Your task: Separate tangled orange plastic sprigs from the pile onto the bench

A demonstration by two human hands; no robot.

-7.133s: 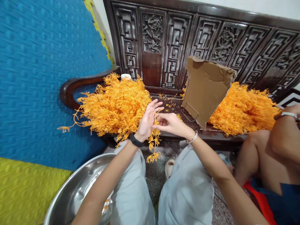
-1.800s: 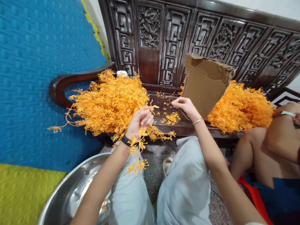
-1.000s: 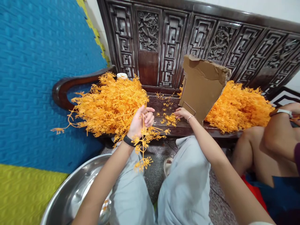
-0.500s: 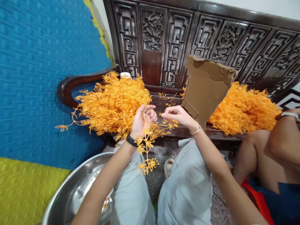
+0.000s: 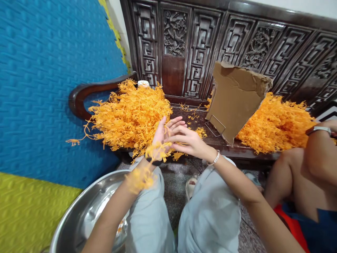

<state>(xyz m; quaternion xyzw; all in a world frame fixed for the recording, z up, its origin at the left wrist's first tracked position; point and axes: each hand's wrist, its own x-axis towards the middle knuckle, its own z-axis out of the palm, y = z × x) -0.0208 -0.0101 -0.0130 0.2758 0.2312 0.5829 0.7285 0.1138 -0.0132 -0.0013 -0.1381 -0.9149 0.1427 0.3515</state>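
An orange plastic flower sprig (image 5: 157, 150), blurred by motion, hangs across my left wrist. My left hand (image 5: 161, 136) is turned palm up at the right edge of the left orange heap, its fingers stretched out and the sprig's stem lying in it against the thumb side. Over that palm, the bent fingers of my right hand (image 5: 185, 141) close in on the stem, fingertips at the sprig. The exact pinch is hidden between the hands. A large heap of orange plastic sprigs (image 5: 134, 117) lies on the dark wooden bench (image 5: 202, 121).
A brown cardboard piece (image 5: 234, 102) stands on the bench beside a bent wire frame (image 5: 216, 126). Behind it lies another orange heap (image 5: 276, 123), near a seated person's knee (image 5: 280, 168). A steel basin (image 5: 71, 211) stands at lower left, by blue foam matting (image 5: 52, 88).
My right hand has moved left onto my left palm. The hanging sprig has swung left over my wrist, and my left fingers have straightened. The view has shifted slightly.
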